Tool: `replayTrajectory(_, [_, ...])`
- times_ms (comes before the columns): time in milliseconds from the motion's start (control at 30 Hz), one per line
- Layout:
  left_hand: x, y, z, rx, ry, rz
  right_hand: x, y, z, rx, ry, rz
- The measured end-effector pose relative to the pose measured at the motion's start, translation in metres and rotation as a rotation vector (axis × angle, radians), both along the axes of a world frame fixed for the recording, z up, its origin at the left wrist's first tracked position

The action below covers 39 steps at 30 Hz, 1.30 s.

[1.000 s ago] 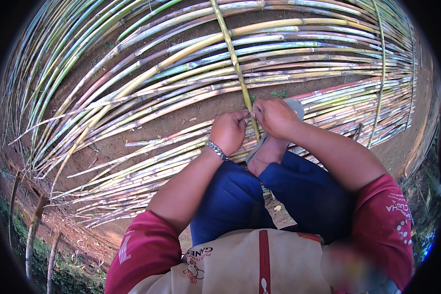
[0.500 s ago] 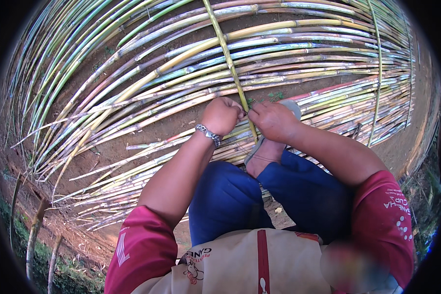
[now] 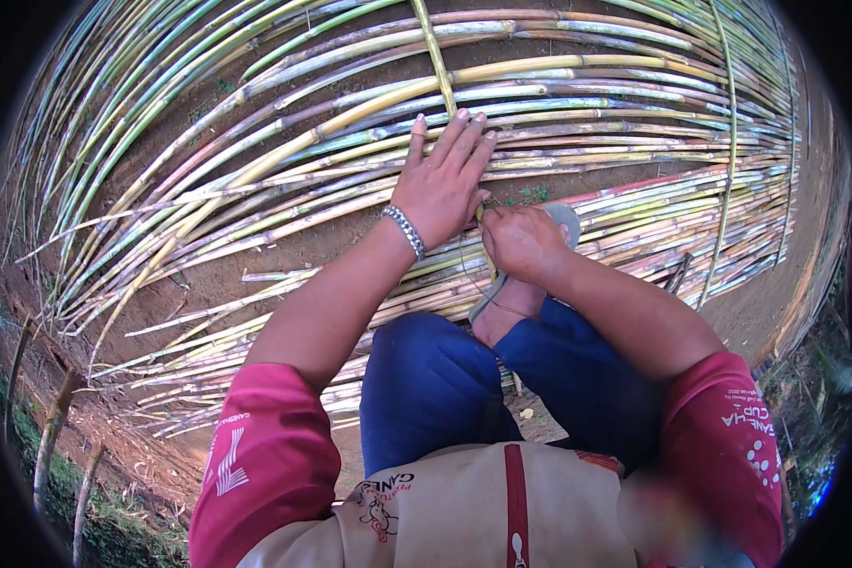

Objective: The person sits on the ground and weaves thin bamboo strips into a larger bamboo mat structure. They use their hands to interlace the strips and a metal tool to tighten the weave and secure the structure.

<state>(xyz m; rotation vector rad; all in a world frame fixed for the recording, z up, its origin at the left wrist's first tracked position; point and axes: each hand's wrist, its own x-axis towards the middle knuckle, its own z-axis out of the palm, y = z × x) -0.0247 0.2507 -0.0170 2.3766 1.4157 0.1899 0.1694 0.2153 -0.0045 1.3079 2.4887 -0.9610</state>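
Note:
My left hand (image 3: pixel 443 189) lies open, fingers spread, over a greenish jointed crosswise pole (image 3: pixel 434 52) and the cane stalks (image 3: pixel 350 142) beneath it. Close beside it, my right hand (image 3: pixel 523 243) is closed with curled fingers at the lower part of that pole; what is in its grip is hidden. A thin dark strand (image 3: pixel 468 269) loops down between the hands and past my sandalled foot (image 3: pixel 509 305). The pole rests across rows of long yellow, green and purplish stalks.
A second thin crosswise pole (image 3: pixel 730 142) spans the stalks on the right. Bundled stalks (image 3: pixel 634 222) lie under and beside my foot. Upright wooden stakes (image 3: pixel 55 431) stand at lower left, near grass (image 3: pixel 114 525). Brown soil (image 3: pixel 218 284) shows between rows.
My left hand has opened from a closed grip and moved up along the pole, now lying flat. The right hand stays near the same place, slightly lower, still closed.

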Motion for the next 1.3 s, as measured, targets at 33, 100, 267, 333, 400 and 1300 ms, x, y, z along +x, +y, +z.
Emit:
replayTrajectory(33, [-0.002,0.004,-0.005,-0.029,0.007,-0.055,-0.001,-0.001,0.002,-0.019,0.008,-0.059])
replayTrajectory(100, [-0.011,0.010,-0.011,-0.088,0.017,-0.170,-0.006,-0.004,0.005,-0.059,0.023,-0.181])
replayTrajectory(267, [-0.009,0.012,-0.011,-0.128,0.060,-0.187,-0.018,-0.016,0.008,-0.148,-0.112,-0.442])
replayTrajectory(333, [-0.008,0.010,-0.011,-0.138,0.076,-0.180,-0.031,-0.015,0.012,-0.226,-0.191,-0.580])
replayTrajectory(400, [-0.009,0.008,-0.011,-0.161,0.086,-0.176,-0.042,-0.013,0.017,-0.324,-0.252,-0.727])
replayTrajectory(1300, [-0.005,0.010,-0.005,-0.179,0.149,-0.196,0.017,0.044,0.015,0.402,0.125,0.744])
